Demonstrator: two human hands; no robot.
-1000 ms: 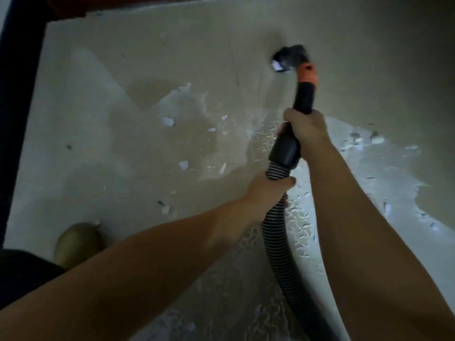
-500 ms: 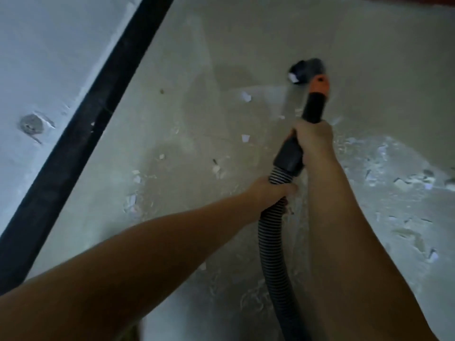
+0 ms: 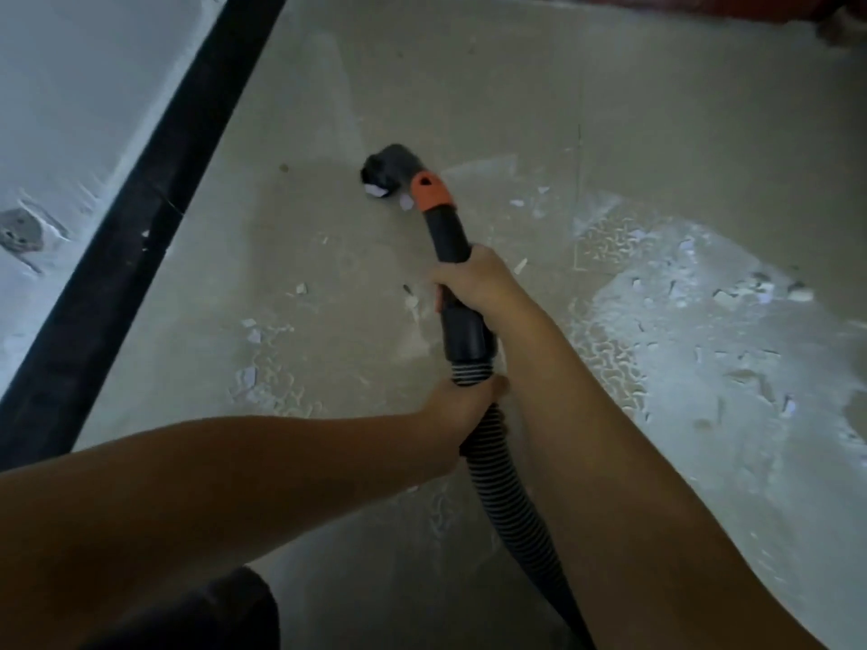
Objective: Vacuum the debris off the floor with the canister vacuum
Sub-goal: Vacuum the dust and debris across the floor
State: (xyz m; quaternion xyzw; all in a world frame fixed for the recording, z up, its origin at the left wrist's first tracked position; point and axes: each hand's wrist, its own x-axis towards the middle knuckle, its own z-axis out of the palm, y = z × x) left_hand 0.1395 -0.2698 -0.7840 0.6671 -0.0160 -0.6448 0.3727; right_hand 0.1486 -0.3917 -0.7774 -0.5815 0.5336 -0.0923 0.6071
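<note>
A black vacuum wand with an orange collar (image 3: 430, 193) ends in a dark nozzle (image 3: 387, 170) that rests on the grey floor, a white scrap at its mouth. My right hand (image 3: 474, 283) grips the black wand. My left hand (image 3: 462, 405) grips the ribbed hose (image 3: 509, 490) just below the wand's cuff. White chips of debris (image 3: 300, 289) lie scattered left of the wand, and a broad patch of white dust and flakes (image 3: 703, 330) spreads on the right. The canister itself is out of view.
A black skirting strip (image 3: 140, 218) runs diagonally along the left, with a pale wall (image 3: 70, 110) beyond it. A dark red edge (image 3: 680, 4) borders the floor at the top. A dark clothed knee (image 3: 201, 612) shows at the bottom.
The nozzle has swung left across the floor toward the black strip, and the view has shifted with it. Both hands keep their hold on wand and hose.
</note>
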